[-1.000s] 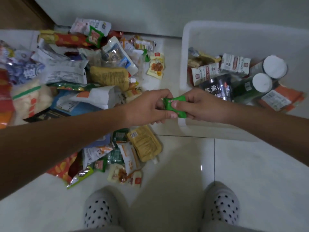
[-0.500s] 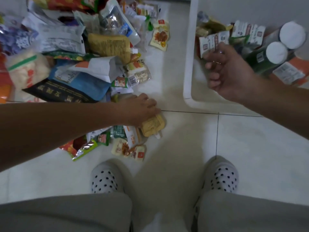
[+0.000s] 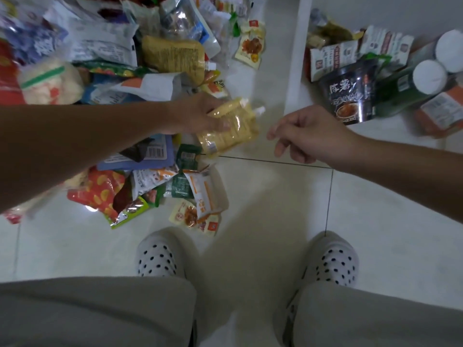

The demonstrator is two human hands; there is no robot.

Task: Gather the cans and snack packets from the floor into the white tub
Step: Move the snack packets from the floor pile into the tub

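Yellow pouch (image 3: 229,127) in left hand (image 3: 200,113), right hand (image 3: 305,134) beside.

Both forearms are bare, with no sleeves, watch or rings showing. The person wears loose grey fabric trousers (image 3: 100,311). On the feet are pale grey perforated clog slippers (image 3: 160,254) dotted with dark round holes.

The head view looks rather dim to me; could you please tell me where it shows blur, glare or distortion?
Head view: dim and soft overall; motion blur smears the yellow pouch in the left hand; a small glare spot sits on the floor tiles by the red packet; wide-angle bending curves the white tub rim.
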